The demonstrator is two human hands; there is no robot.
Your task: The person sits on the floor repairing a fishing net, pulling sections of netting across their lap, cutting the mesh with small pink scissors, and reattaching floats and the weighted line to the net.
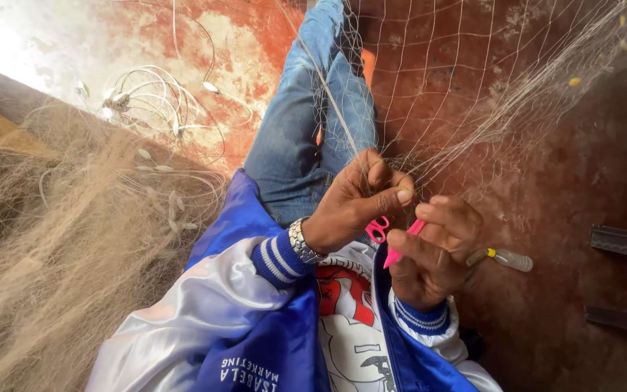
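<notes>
A thin white fishing net stretches from the top right down to my hands. My left hand pinches a gathered part of the net between thumb and fingers, with a pink scissors handle showing beneath it. My right hand is closed around a pink netting needle, its tip close to the left thumb. Both hands meet over my lap, above my legs in blue jeans. I wear a blue and white jacket and a metal wristwatch.
A large heap of tan netting with small floats fills the left side. Coils of white line lie on the red floor. A small clear tool with a yellow band lies beside my right hand. Dark metal bars lie at the right.
</notes>
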